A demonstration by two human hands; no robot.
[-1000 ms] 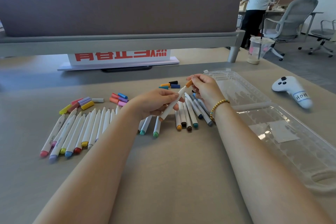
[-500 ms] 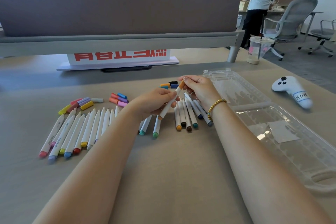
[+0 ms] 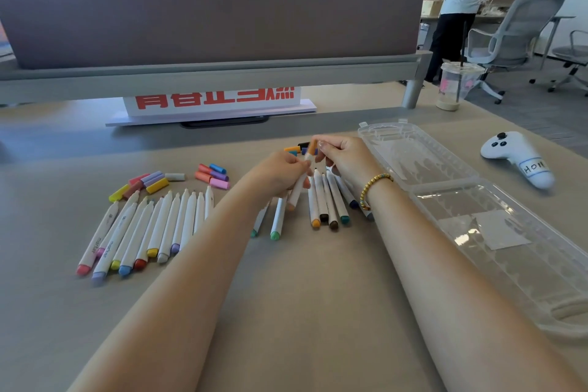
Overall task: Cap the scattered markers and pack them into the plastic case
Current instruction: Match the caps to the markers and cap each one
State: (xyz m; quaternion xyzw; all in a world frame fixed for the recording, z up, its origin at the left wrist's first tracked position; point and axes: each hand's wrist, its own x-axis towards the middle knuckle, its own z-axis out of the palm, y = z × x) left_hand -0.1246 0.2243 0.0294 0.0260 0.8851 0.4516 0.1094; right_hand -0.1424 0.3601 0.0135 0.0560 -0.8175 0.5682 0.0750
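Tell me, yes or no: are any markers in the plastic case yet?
No. The open plastic case holds only a paper slip; the markers lie on the table.

An office: desk divider panel [image 3: 206, 3], swivel chairs [image 3: 509, 38], shared desks.

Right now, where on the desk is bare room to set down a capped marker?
Bare desk lies between the forearms, near of the marker rows. The open plastic case holds no markers. It is crowded around the hands, where markers and loose caps lie.
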